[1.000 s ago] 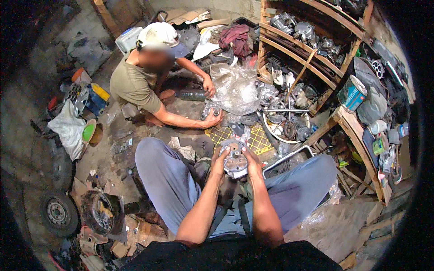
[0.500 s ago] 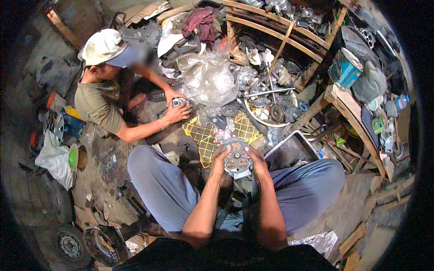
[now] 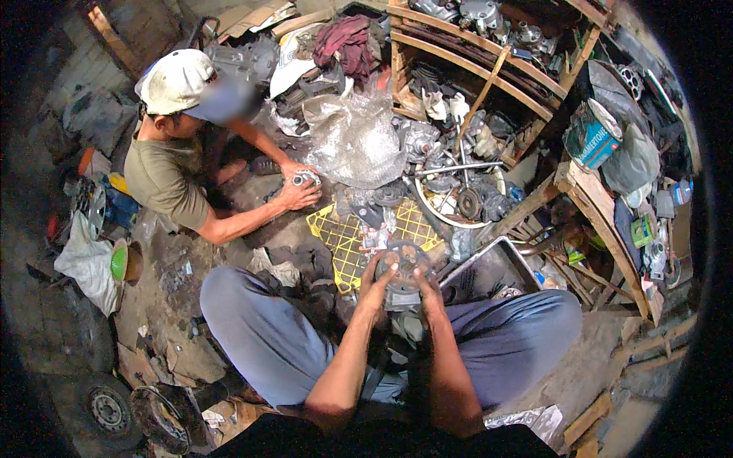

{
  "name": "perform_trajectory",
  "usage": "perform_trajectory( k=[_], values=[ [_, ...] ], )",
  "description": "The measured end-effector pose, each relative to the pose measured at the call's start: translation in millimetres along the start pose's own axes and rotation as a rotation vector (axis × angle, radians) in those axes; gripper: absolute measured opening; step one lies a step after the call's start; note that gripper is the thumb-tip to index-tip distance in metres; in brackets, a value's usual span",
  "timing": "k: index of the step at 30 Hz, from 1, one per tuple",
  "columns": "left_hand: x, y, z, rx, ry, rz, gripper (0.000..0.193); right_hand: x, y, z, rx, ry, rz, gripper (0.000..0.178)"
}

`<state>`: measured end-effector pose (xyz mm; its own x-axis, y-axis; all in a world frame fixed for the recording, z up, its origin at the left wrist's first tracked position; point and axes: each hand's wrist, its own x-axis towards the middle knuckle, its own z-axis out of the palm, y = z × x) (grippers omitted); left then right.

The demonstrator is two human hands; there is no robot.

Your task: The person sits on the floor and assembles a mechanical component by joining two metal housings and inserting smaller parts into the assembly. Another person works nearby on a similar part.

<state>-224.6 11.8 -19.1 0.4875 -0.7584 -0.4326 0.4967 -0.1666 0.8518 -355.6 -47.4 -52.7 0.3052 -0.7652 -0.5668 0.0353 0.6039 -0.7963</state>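
Observation:
Between my knees I hold a round metal engine part (image 3: 405, 279), its face set with holes around a central hub. My left hand (image 3: 372, 287) grips its left rim, the thumb resting on the face. Opposite, my right hand (image 3: 430, 291) is closed on the right rim, thumb also on the face. The part is tilted and its underside is hidden. Just beyond it lies a yellow plastic grid (image 3: 345, 261) with small parts and a paper packet (image 3: 373, 238) on it.
At the left, a co-worker in a cap (image 3: 177, 80) handles a small metal part (image 3: 307, 178). A round basin (image 3: 489, 217) of parts and a rectangular tray (image 3: 466, 269) stand to the right. Beyond are clear plastic sheeting (image 3: 355, 145) and a wooden rack (image 3: 473, 65); a wheel (image 3: 111, 412) lies lower left.
The round metal part has tilted, its face now less squarely toward me and darker. Both hands have shifted with it, thumbs further onto the face. My knees sit slightly lower in view.

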Motion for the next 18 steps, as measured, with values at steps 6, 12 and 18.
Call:
perform_trajectory(
  k=[6,12,18],
  values=[
    [1.9,-0.2,-9.0,0.093,0.14,-0.033,0.06,3.6,7.3,16.9,-0.045,-0.025,-0.076,0.074],
    [21.1,-37.2,-9.1,0.406,0.089,0.305,0.071,5.3,12.5,24.9,0.282,0.082,-0.14,0.068],
    [26.7,-41.2,-21.6,0.073,0.067,0.091,0.075,16.3,6.0,23.7,0.0,-0.005,-0.206,0.059]
  ],
)
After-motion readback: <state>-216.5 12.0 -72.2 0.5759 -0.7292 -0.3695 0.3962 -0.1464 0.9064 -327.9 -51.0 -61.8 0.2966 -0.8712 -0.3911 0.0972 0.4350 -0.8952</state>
